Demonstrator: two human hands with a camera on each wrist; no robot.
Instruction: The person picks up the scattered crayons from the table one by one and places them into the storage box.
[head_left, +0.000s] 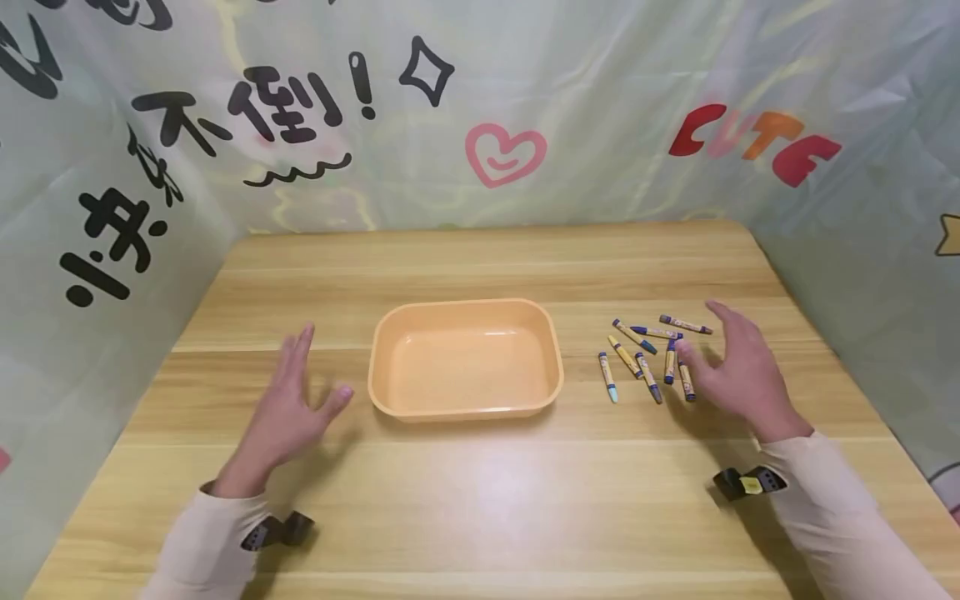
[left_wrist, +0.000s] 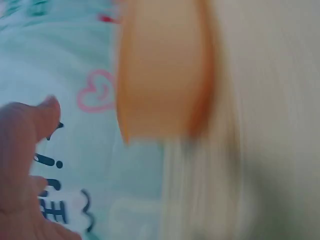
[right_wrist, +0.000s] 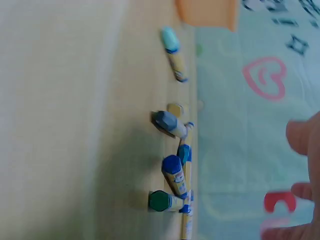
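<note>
An orange plastic tray [head_left: 465, 412] sits in the middle of the wooden table with nothing in it. Several crayons [head_left: 647, 389] in paper wrappers lie loosely to its right. My right hand [head_left: 738, 375] hovers at the right side of these crayons, thumb and fingers spread, holding nothing. In the right wrist view a light blue crayon [right_wrist: 175, 55] lies apart from the others, nearer the tray. To the tray's left, my left hand [head_left: 288, 417] is raised over the table with its fingers extended and thumb apart, also holding nothing. The left wrist view shows the tray [left_wrist: 165, 75] blurred.
The wooden table [head_left: 480, 500] reaches back to a printed cloth backdrop [head_left: 600, 125] that also rises along both sides. A small dark wrist camera [head_left: 277, 531] sits on the left sleeve and another wrist camera [head_left: 750, 483] on the right.
</note>
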